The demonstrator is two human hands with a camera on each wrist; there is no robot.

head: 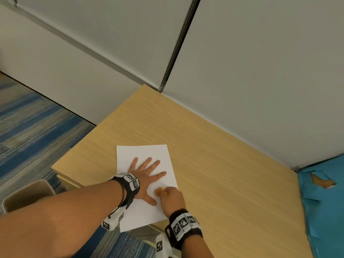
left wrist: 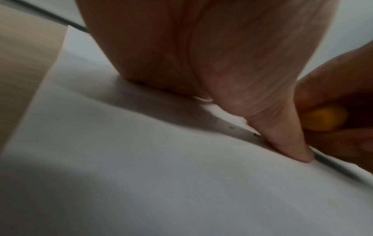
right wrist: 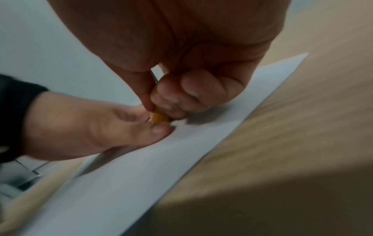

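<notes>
Wooden desk (head: 214, 164), white sheet (head: 145, 151) near its front edge. Step in hand looks like tracing round palm. Hold yellow stub (head: 158, 190), likely crayon, upright, hug skin, pin sheet firmly so it cannot slide. Nearest, right hand (head: 172, 199) grips stub, fingers curled tight. Stub pokes out at its 10 o'clock, just beside left thumb (head: 151, 201). Farther, left hand (head: 147, 178) lies flat on sheet, fingers fanned wide, pointing about 1 o'clock.
</notes>
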